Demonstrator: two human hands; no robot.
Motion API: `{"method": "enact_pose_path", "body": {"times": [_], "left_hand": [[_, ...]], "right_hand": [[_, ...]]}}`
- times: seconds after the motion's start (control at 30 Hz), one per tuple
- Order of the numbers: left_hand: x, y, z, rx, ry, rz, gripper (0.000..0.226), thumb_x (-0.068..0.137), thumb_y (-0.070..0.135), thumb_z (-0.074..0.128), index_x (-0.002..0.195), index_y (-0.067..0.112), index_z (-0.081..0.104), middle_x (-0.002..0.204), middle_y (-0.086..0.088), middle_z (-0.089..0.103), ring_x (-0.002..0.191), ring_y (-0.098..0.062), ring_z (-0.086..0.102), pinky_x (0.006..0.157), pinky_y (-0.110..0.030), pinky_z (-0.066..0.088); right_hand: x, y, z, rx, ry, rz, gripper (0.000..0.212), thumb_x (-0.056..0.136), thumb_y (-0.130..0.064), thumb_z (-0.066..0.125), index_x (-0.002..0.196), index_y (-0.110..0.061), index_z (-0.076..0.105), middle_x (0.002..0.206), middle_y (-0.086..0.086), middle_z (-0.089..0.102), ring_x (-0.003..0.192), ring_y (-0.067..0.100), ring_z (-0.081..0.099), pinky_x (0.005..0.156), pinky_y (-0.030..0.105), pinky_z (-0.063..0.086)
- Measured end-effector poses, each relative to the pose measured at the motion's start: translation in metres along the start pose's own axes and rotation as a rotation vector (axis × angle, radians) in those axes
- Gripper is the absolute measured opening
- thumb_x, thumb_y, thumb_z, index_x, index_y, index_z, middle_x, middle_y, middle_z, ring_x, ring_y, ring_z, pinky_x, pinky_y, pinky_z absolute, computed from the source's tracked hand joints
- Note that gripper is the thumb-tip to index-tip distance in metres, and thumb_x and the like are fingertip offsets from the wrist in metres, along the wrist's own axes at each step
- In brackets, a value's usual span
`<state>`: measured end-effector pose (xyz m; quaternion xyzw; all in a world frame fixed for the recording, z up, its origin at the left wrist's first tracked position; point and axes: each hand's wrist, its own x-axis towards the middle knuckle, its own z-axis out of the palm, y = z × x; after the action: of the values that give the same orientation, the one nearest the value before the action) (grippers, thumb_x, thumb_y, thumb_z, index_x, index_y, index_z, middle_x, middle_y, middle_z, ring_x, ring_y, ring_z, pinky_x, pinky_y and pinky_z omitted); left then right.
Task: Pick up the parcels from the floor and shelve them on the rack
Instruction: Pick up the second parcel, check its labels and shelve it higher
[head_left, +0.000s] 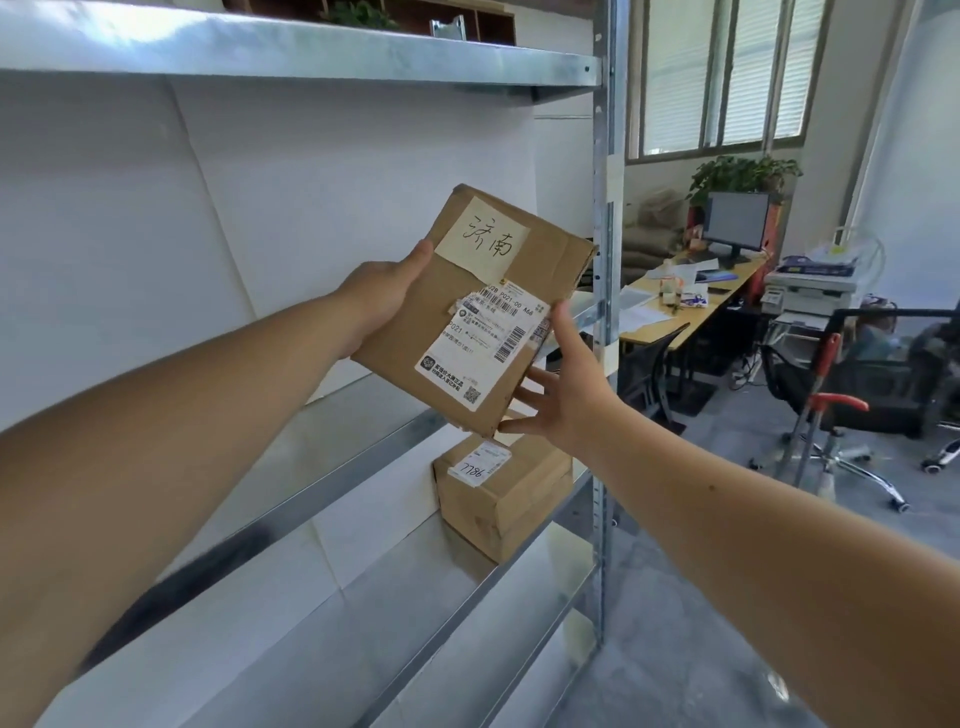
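Observation:
A flat brown cardboard parcel (540, 270) with a handwritten note and a white shipping label is held tilted in the air in front of the metal rack (602, 218), above its middle shelf (363, 452). My left hand (382, 296) grips its left edge, thumb on top. My right hand (566, 395) supports the lower right corner with fingers spread under and along the edge. A second brown parcel (514, 499) labelled 7786 rests on the shelf below, near the right upright.
The rack's top shelf (311, 52) runs overhead, and a white wall panel backs the rack. To the right are a desk with a monitor (737, 223), a printer (810, 291), office chairs (883, 384) and grey floor (701, 623).

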<state>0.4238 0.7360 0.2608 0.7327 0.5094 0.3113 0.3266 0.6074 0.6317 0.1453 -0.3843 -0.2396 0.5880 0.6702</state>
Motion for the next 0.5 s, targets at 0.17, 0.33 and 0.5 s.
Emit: {"method": "enact_pose_path", "body": {"times": [0.17,0.33,0.5], "left_hand": [[0.042,0.004,-0.001,0.225,-0.047,0.157,0.063,0.099,0.079,0.039,0.09,0.027,0.074,0.097,0.003,0.076,0.089,-0.019,0.073,0.078,-0.032,0.054],[0.082,0.009,0.005,0.399,-0.052,0.311,0.059,0.102,0.071,0.042,0.122,0.022,0.069,0.107,0.001,0.074,0.091,-0.018,0.071,0.075,-0.03,0.051],[0.114,0.016,0.013,0.587,-0.089,0.422,0.06,0.1,0.069,0.048,0.145,0.03,0.058,0.128,0.003,0.066,0.107,-0.019,0.058,0.076,-0.032,0.041]], "right_hand": [[0.019,0.002,0.004,0.028,0.006,0.004,0.127,0.044,-0.085,0.084,0.157,-0.058,0.032,0.153,0.014,0.051,0.129,0.045,0.06,0.074,0.077,0.059],[0.039,0.006,0.002,0.036,0.011,0.018,0.108,0.056,-0.083,0.082,0.152,-0.062,0.037,0.147,0.015,0.056,0.122,0.046,0.065,0.08,0.075,0.06],[0.051,0.008,-0.003,0.076,0.02,0.036,0.088,0.069,-0.071,0.086,0.146,-0.06,0.044,0.142,0.018,0.055,0.122,0.049,0.063,0.076,0.066,0.064]]}}
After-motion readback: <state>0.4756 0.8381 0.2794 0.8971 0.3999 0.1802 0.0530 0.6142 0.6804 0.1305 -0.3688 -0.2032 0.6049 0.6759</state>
